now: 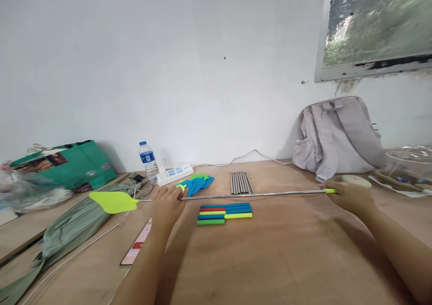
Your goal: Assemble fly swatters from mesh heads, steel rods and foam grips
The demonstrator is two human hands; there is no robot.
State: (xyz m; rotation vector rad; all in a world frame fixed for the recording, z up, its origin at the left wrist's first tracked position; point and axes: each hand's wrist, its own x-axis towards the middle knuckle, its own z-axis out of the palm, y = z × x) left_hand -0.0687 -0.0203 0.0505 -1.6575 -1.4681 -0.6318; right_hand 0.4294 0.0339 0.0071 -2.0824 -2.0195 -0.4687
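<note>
A telescopic fly swatter (256, 195) is stretched out level across the table, with a yellow-green paddle (114, 202) at its left end and a long thin metal rod. My left hand (167, 207) is closed round the rod near the paddle. At the other end, my right hand (347, 198) grips the short yellow-green handle, mostly hidden by the fingers. Beyond my left hand lies a pile of blue and green paddles (199, 185). Several metal rods (240, 183) lie side by side behind the swatter. Coloured handle tubes (224, 213) in blue, red, yellow and green are lined up in front.
A phone (138, 244) lies under my left forearm. At the back stand a water bottle (147, 159) and a white power strip (174, 174) with a cable. Left are a green bag (74, 163) and grey-green cloth bag (77, 226); right, a backpack (337, 136) and clear plastic container (408, 165).
</note>
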